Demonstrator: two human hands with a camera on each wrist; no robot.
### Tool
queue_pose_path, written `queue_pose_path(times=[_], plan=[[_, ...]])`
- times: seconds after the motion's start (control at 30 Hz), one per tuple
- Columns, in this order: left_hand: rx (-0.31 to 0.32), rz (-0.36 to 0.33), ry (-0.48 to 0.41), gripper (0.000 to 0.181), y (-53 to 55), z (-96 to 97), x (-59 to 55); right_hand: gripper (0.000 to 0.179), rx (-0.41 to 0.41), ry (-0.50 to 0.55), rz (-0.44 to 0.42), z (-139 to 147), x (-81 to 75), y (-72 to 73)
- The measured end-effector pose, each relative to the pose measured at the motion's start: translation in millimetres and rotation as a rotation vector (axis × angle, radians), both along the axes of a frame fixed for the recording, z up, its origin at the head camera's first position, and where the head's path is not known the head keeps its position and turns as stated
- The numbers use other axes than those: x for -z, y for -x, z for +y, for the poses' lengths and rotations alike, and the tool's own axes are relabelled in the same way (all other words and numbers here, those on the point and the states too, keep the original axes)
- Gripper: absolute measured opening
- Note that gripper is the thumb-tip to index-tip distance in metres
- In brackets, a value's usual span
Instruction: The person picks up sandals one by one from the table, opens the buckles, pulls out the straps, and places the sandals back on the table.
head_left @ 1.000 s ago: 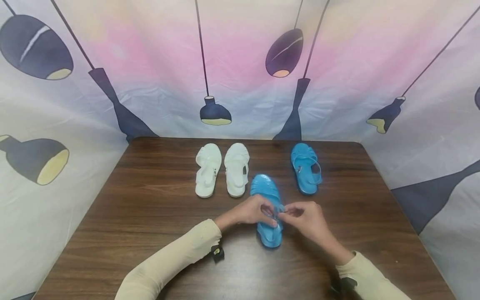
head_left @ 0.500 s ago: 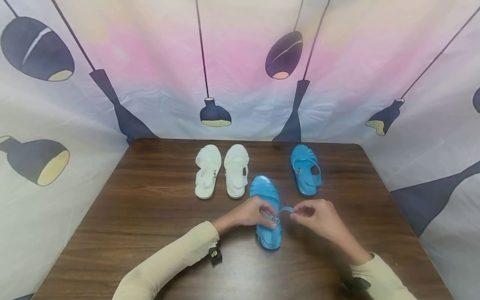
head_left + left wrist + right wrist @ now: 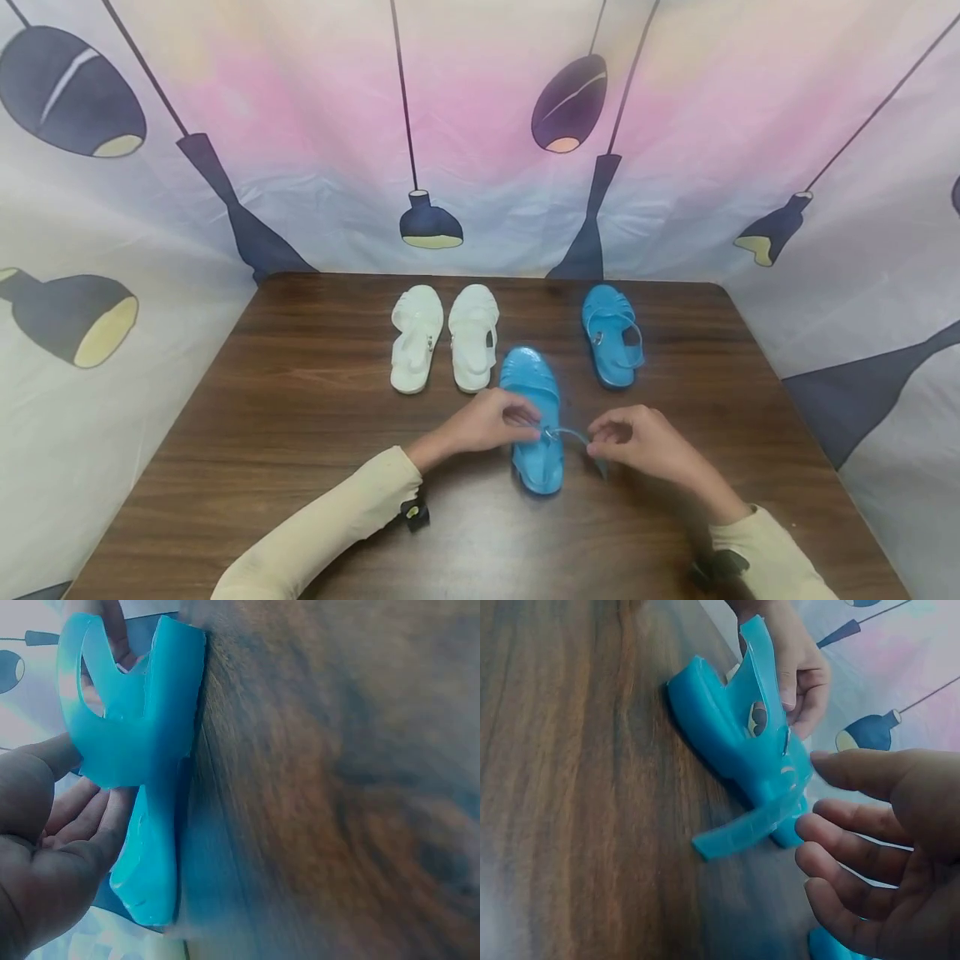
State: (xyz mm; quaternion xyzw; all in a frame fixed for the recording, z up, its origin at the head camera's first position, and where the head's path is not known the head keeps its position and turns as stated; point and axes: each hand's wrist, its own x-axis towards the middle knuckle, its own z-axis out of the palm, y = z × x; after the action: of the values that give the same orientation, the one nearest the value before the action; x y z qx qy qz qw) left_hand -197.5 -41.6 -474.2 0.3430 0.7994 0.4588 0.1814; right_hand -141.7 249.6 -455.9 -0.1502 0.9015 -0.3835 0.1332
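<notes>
A blue jelly sandal [image 3: 538, 467] stands upright on the table, toe away from me. Its loose strap [image 3: 742, 834] sticks out to the right from the small metal buckle [image 3: 552, 433], the free end hanging down. My left hand [image 3: 483, 421] is at the sandal's left side, thumb and fingers parted; in the left wrist view its fingertips look close to the side band, and contact is hard to tell. Beside the strap is my right hand [image 3: 651, 442]; the right wrist view shows its fingers spread, relaxed and holding nothing.
A second blue sandal [image 3: 617, 371] stands farther back on the right. Two white sandals, a left one [image 3: 409, 375] and a right one [image 3: 471, 371], stand side by side at the back. Behind the wooden table [image 3: 300, 375] hangs a lamp-printed cloth [image 3: 322, 150].
My right hand has drawn the strap out to the right, then let go, and its end now hangs down. My left hand has shifted left off the buckle. The other sandals stay put.
</notes>
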Motion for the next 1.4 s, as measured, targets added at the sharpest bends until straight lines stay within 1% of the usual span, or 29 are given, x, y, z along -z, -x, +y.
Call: queue_pose_path(times=[0.17,0.27,0.33,0.43,0.57,0.67,0.8,0.93,1.03,1.2,1.4], plan=[[-0.026,0.009,0.023,0.029,-0.5,-7.2,-3.2,0.041,0.009,-0.009,0.058,-12,-1.0,8.8],[-0.033,0.012,0.02,0.029,-0.8,-9.9,-2.1,0.045,0.006,-0.017,0.069,-24,-0.3,13.1],[-0.034,0.015,0.017,0.03,-1.1,-10.7,-1.3,0.046,0.01,-0.013,0.061,-32,1.0,15.1],[-0.038,0.013,0.017,0.031,-1.9,-10.3,0.1,0.043,0.012,-0.003,0.045,-42,4.3,16.9],[-0.038,0.005,0.027,0.032,-2.8,-7.6,1.2,0.033,-0.007,-0.003,0.064,-50,8.3,18.1],[-0.033,0.028,0.057,0.032,-3.2,-5.0,1.8,0.026,-0.007,-0.004,0.092,-53,9.8,17.5],[-0.016,0.066,0.084,0.032,-3.4,-1.3,2.8,0.021,0.028,0.006,0.113,-56,9.8,14.9],[0.012,0.072,0.065,0.028,-3.5,0.3,3.0,0.022,0.084,0.019,0.115,-58,10.0,10.3],[0.021,0.075,0.043,0.024,-3.2,-0.6,3.0,0.024,0.123,0.032,0.117,-59,10.8,6.4],[-0.003,0.089,0.036,0.022,-3.8,-4.8,1.2,0.025,0.158,0.055,0.136,-59,13.0,1.9],[-0.035,0.065,0.041,0.024,-6.7,-11.6,-1.9,0.024,0.162,0.074,0.153,-56,15.3,0.8]])
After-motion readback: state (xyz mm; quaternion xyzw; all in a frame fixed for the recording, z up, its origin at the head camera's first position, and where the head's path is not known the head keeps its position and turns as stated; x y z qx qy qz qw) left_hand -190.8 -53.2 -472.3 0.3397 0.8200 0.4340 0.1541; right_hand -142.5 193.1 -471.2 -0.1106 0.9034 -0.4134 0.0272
